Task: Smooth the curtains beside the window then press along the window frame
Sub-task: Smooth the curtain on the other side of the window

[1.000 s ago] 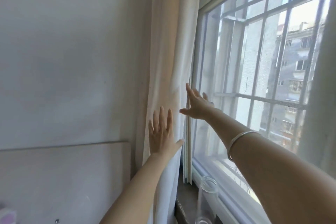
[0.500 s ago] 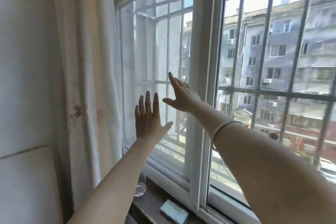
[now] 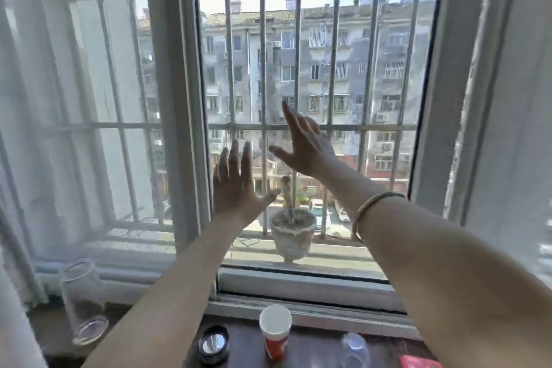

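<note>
My left hand [image 3: 237, 184] is raised flat with fingers spread, just right of the white central window frame post [image 3: 174, 98], in front of the glass. My right hand [image 3: 304, 143] is higher and to the right, open, fingers pointing up before the pane; a bangle sits on that wrist. Neither hand holds anything. A sheer white curtain [image 3: 33, 128] hangs at the left, another white curtain [image 3: 519, 98] at the right. Whether the palms touch the glass I cannot tell.
On the dark sill stand a clear glass jar [image 3: 82, 299], a small round mirror [image 3: 213, 343], a red and white paper cup [image 3: 275, 330] and a red packet [image 3: 419, 363]. Outside, a potted plant [image 3: 292, 230] sits behind metal bars.
The view has swung right from the left curtain to the middle window pane. Both open hands left the curtain and now hover in front of the glass right of the central post.
</note>
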Demonstrator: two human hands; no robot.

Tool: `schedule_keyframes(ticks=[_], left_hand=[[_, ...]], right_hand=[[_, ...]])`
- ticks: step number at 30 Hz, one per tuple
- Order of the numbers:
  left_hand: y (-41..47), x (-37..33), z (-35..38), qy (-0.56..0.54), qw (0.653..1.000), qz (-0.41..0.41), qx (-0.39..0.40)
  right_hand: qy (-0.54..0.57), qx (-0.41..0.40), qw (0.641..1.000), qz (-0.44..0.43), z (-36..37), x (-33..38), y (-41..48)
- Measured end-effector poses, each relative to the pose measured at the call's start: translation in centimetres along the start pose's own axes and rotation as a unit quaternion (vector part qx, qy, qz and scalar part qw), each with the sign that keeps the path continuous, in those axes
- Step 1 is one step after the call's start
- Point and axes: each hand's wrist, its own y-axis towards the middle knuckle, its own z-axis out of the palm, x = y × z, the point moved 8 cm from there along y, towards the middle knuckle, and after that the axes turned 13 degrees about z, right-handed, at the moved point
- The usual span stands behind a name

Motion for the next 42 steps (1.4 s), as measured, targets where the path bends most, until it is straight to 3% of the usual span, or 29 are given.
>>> schedule_keyframes(ticks=[14, 26, 35, 42], left_hand=[[3.4, -19.4, 10.1, -0.184, 0.973, 0.135, 0.034], [6.3, -24.9, 13.1, -0.289, 0.932, 0.218, 0.031], [4.4, -31.9, 13.3, -0.392, 0.858, 0.325, 0.067], [1.5, -40.1, 10.4, -0.492, 0.781, 0.377, 0.082]], right_hand=[[-0.176, -0.043, 0.982, 0.060, -8.0, -15.8, -2.8], [-0.263, -0.058, 0.942, 0.200, -12.6, -23.0, -6.3], [-0.377, -0.093, 0.861, 0.330, -18.1, -25.1, -12.1], [-0.528, -0.144, 0.777, 0.313, -23.2, -23.2, -16.1]])
